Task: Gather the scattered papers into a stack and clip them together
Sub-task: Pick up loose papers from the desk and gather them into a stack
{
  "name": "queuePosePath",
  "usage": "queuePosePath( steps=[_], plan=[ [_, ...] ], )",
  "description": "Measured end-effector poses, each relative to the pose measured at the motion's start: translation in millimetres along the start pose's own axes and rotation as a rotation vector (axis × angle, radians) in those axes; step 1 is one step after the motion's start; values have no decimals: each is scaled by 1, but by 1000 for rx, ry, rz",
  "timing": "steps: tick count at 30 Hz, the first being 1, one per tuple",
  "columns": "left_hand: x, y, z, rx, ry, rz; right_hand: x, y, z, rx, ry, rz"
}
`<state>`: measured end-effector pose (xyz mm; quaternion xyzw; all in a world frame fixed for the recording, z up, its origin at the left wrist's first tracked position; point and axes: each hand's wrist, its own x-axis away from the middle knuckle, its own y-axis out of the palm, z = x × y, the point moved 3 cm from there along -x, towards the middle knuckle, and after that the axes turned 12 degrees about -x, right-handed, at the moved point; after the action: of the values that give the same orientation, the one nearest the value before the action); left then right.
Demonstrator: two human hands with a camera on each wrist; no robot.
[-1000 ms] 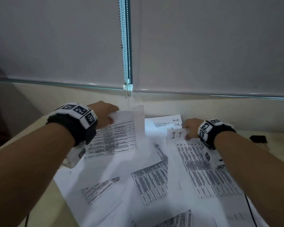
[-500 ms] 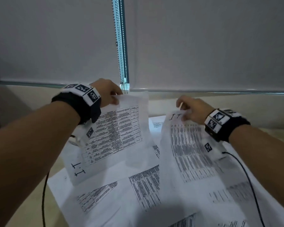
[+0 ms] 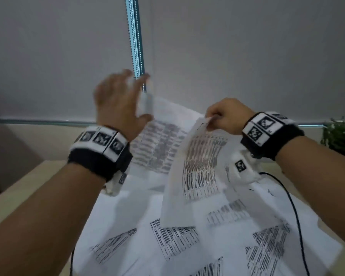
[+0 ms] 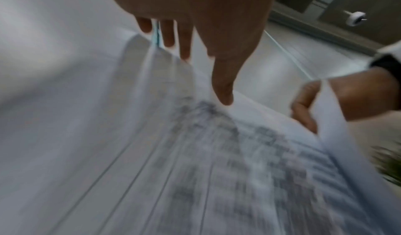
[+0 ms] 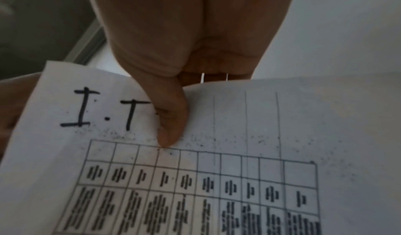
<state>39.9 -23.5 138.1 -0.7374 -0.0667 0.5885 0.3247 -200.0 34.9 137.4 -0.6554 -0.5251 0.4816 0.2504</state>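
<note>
head view: right hand [image 3: 226, 115] pinches a printed sheet [image 3: 199, 168]; left hand [image 3: 118, 102] spread.

Dim, motion-blurred, wide-angle-warped frames

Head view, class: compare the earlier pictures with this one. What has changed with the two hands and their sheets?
Both hands rose from the table. The right hand took a sheet in a pinch grip and lifted it. The left hand opened its fingers against its lifted sheet. The other papers stayed scattered on the table.
</note>
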Motion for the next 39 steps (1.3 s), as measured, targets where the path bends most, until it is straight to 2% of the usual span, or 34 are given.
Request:
queuePosePath(
  steps=[1, 2, 3, 4, 5, 7, 8, 9, 12, 15, 18, 20, 22, 26, 28, 32, 36, 39],
  plan=[
    [11, -3, -16, 50, -220, 61, 6, -10, 9, -43, 28, 54],
    [25, -2, -29, 135, -447, 51, 11, -18, 18, -101, 52, 109],
    [38, 7, -38, 264, -644, -22, 17, -23, 25, -153, 81, 153],
    [49, 16, -39, 450, -777, -146, 21, -25, 31, -197, 104, 182],
    [58, 28, -34, 693, -832, -291, 26, -25, 33, -249, 125, 196],
    [65, 41, -14, 1188, -813, -504, 33, -16, 34, -365, 145, 190],
    [65, 46, -6, 1304, -776, -530, 36, -11, 36, -383, 152, 182],
    [62, 47, -1, 1337, -736, -498, 39, -5, 37, -395, 158, 175],
    [52, 47, 2, 1266, -702, -349, 43, 4, 51, -364, 207, 188],
    [50, 48, -7, 964, -634, -250, 49, 4, 58, -318, 254, 320],
    [56, 57, -24, 767, -600, -264, 50, 1, 56, -308, 231, 389],
    [55, 62, -31, 701, -537, -330, 41, -8, 47, -288, 176, 432],
    [49, 59, -31, 664, -441, -382, 29, -20, 26, -228, 96, 405],
    [22, 31, -12, 783, -286, -389, -6, -38, -36, -81, -228, 370],
    [11, 18, -2, 927, -295, -360, -20, -43, -68, -28, -321, 323],
    [16, 8, 8, 1235, -349, -342, -43, -53, -91, 20, -233, 334],
    [32, 13, 8, 957, -352, -347, -45, -55, -104, -94, -204, 347],
    [41, 27, -2, 856, -489, -272, -39, -46, -100, -80, -225, 389]
  ],
)
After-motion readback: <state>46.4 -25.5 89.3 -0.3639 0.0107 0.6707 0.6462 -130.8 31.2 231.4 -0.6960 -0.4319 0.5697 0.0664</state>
